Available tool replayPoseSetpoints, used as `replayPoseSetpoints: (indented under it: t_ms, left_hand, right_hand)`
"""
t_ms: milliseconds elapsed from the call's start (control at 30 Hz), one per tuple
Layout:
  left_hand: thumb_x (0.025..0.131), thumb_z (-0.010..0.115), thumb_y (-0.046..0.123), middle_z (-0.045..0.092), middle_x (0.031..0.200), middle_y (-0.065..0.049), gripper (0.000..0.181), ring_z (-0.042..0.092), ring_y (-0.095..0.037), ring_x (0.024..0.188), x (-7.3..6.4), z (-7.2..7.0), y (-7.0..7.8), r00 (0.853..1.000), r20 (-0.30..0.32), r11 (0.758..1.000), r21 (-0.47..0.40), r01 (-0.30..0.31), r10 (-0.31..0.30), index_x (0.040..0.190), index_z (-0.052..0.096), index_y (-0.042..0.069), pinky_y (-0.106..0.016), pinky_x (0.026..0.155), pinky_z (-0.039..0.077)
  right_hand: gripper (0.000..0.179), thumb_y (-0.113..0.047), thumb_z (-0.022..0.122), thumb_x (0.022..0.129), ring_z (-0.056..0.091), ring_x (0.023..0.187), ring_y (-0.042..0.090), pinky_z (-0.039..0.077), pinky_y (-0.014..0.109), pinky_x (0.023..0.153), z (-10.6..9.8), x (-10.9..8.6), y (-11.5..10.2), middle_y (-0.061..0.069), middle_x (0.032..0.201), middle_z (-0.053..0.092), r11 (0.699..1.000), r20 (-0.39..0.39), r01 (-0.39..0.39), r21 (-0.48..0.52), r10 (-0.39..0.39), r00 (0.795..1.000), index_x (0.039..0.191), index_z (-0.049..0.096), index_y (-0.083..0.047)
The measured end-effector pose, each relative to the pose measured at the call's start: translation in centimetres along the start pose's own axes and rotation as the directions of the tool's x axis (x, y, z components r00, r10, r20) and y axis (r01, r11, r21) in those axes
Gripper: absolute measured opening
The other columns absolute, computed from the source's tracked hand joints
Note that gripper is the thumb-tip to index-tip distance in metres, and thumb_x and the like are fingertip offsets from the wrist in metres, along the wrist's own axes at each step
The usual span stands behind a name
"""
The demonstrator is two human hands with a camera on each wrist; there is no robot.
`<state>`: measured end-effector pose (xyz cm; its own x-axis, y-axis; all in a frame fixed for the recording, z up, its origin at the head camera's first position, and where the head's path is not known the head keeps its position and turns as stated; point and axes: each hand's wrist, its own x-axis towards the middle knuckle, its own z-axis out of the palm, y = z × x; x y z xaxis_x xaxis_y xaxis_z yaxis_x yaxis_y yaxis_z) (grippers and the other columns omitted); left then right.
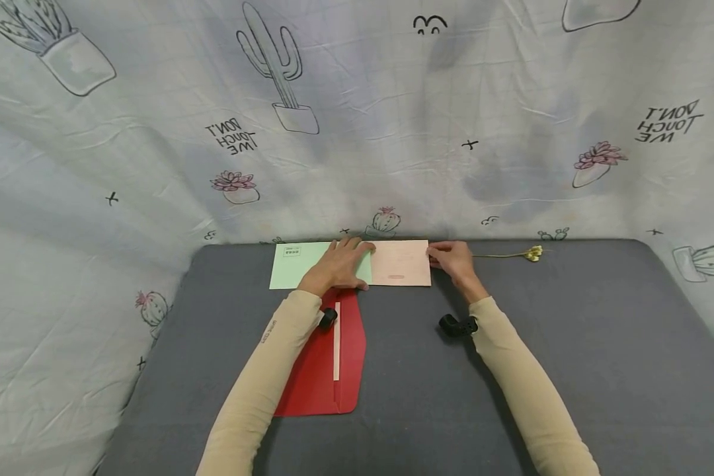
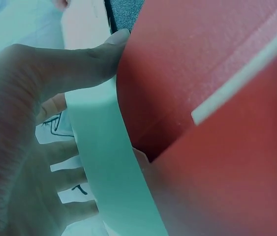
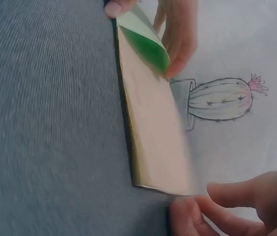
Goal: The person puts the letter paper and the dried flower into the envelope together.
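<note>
A pale green sheet with small black print lies at the far table edge, overlapping a pale pink sheet on its right. My left hand spans the green sheet and grips it, thumb at the near edge, fingers at the far edge. In the right wrist view, the green sheet's end bows up over the pink one. At the pink sheet's right end, my right hand pinches the far corner with curled thumb and forefinger. A red envelope with a whitish strip lies under my left forearm.
A dried yellow flower on a thin stem lies right of my right hand. Behind the grey tabletop hangs a white cloth printed with cacti. Each wrist wears a black camera mount.
</note>
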<state>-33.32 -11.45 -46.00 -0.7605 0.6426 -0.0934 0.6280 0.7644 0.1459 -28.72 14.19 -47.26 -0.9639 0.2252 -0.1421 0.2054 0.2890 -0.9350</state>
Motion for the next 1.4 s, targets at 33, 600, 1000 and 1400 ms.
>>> replayPoseSetpoints:
  t_ms: [33, 600, 1000, 1400]
  left_hand:
    - [0.078, 0.081, 0.043, 0.04, 0.148, -0.013, 0.081, 0.032, -0.033, 0.14, 0.0, 0.0, 0.0, 1.0, 0.002, 1.0, 0.002, 0.003, -0.003, 0.144, 0.041, 0.02, -0.056, 0.113, 0.026]
    - [0.079, 0.081, 0.042, 0.04, 0.147, -0.013, 0.081, 0.033, -0.034, 0.139, -0.1, 0.0, 0.0, 1.0, 0.015, 1.0, 0.0, 0.013, -0.013, 0.145, 0.04, 0.019, -0.056, 0.113, 0.025]
    - [0.079, 0.081, 0.042, 0.039, 0.149, -0.013, 0.08, 0.031, -0.033, 0.141, 0.0, 0.2, -0.1, 1.0, 0.006, 1.0, -0.013, 0.0, 0.0, 0.144, 0.041, 0.02, -0.058, 0.113, 0.024]
    - [0.078, 0.082, 0.042, 0.037, 0.15, -0.013, 0.082, 0.029, -0.032, 0.143, 0.3, 0.2, -0.3, 1.0, 0.016, 1.0, -0.025, 0.009, -0.009, 0.145, 0.041, 0.02, -0.058, 0.114, 0.022]
  right_hand:
    - [0.033, -0.011, 0.058, 0.099, 0.066, 0.099, 0.032, 0.057, 0.033, 0.083, 0.0, -0.1, -0.1, 0.029, 0.119, 0.063, 1.0, 0.005, 0.001, -0.007, -0.001, 1.0, 0.123, 0.061, 0.011]
    - [0.047, -0.015, 0.048, 0.104, 0.055, 0.125, 0.035, 0.05, 0.034, 0.098, 0.3, 0.3, -1.4, 0.028, 0.136, 0.053, 0.98, 0.178, -0.166, 0.11, 0.145, 0.973, 0.141, 0.041, 0.011]
    - [0.05, -0.01, 0.046, 0.104, 0.047, 0.132, 0.037, 0.044, 0.037, 0.104, 1.9, 0.2, -2.0, 0.028, 0.144, 0.045, 0.962, 0.316, -0.15, 0.227, 0.073, 0.946, 0.148, 0.031, 0.008]
    - [0.047, -0.011, 0.047, 0.104, 0.05, 0.13, 0.035, 0.046, 0.037, 0.102, 4.4, -0.6, -2.5, 0.027, 0.141, 0.049, 0.96, 0.378, -0.141, 0.244, 0.04, 0.925, 0.145, 0.037, 0.008]
